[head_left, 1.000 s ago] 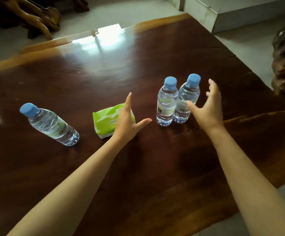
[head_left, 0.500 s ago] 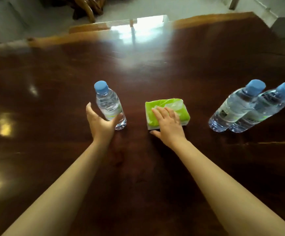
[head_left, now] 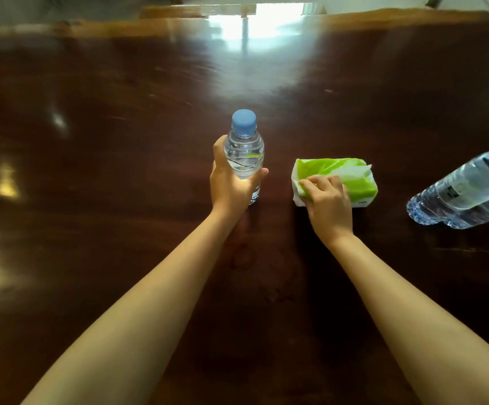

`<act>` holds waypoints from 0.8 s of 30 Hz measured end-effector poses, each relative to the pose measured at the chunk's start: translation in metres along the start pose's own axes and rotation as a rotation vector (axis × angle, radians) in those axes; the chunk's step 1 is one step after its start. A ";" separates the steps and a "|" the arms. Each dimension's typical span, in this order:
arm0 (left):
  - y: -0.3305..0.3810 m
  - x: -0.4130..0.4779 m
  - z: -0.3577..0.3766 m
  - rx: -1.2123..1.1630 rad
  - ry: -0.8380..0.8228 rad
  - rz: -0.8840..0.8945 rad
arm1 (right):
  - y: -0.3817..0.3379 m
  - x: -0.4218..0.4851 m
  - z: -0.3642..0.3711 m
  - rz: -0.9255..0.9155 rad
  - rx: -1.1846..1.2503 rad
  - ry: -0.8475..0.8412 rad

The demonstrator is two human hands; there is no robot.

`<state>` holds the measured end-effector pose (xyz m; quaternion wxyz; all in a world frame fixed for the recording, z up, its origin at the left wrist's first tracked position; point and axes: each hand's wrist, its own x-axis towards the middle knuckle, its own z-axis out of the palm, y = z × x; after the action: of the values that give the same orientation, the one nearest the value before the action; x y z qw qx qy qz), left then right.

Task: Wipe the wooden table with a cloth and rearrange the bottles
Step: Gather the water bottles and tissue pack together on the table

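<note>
**Hands on a bottle and a tissue pack**

We see our left hand wrapped around a clear water bottle with a blue cap. The bottle is upright, its base at or just above the dark wooden bench; we cannot tell whether it touches. The thumb lies on the bottle's left side and a fingertip shows past its right side, so the grip is closed about the lower half of the body.

Just to the right of that hand, our right hand rests on a green tissue pack lying flat on the bench. The fingers are curled over the pack's near left corner, pressing on the white tissue that shows through the opening on top. Whether the fingers pinch the tissue or only press down on the pack, we cannot tell. A white edge of the pack or tissue shows beneath the hand on its left.

Well to the right of the right hand, two more water bottles stand close side by side, touching, partly cut off by the picture's edge; the wide lens makes them look tilted.

Beyond both hands the polished bench reflects a bright window glare, with smaller spots of light to the left of the left forearm.
</note>
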<state>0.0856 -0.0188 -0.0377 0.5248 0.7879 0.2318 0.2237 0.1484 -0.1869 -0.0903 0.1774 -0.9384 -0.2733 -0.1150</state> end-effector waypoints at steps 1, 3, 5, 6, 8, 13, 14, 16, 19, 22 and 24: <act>0.001 0.000 0.000 -0.001 0.001 0.003 | -0.002 0.000 -0.002 -0.002 0.003 0.031; 0.003 -0.003 0.000 -0.013 0.002 0.003 | -0.006 -0.001 -0.009 -0.016 0.037 0.112; 0.006 -0.010 0.005 -0.015 -0.008 0.004 | -0.011 -0.003 -0.018 -0.031 0.078 0.174; 0.008 -0.015 0.009 -0.010 -0.019 0.012 | -0.013 -0.006 -0.024 -0.037 0.093 0.191; 0.015 -0.029 0.019 -0.006 -0.049 0.036 | -0.014 -0.014 -0.034 -0.057 0.100 0.211; 0.041 -0.066 0.045 -0.018 -0.116 0.092 | 0.000 -0.052 -0.067 -0.058 0.074 0.231; 0.047 -0.074 0.049 -0.021 -0.127 0.105 | 0.006 -0.063 -0.074 -0.059 0.065 0.233; 0.060 -0.091 0.059 -0.025 -0.155 0.129 | 0.018 -0.086 -0.088 -0.056 0.041 0.244; 0.080 -0.117 0.083 -0.047 -0.209 0.156 | 0.044 -0.119 -0.110 -0.021 0.014 0.261; 0.101 -0.143 0.119 -0.069 -0.273 0.150 | 0.079 -0.145 -0.132 0.031 -0.001 0.265; 0.112 -0.161 0.148 -0.091 -0.315 0.133 | 0.107 -0.160 -0.145 0.064 -0.009 0.272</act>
<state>0.0611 -0.2602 -0.0029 0.5737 0.8022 0.0839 0.1422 0.0585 -0.4035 -0.0373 0.2121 -0.9233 -0.2160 -0.2365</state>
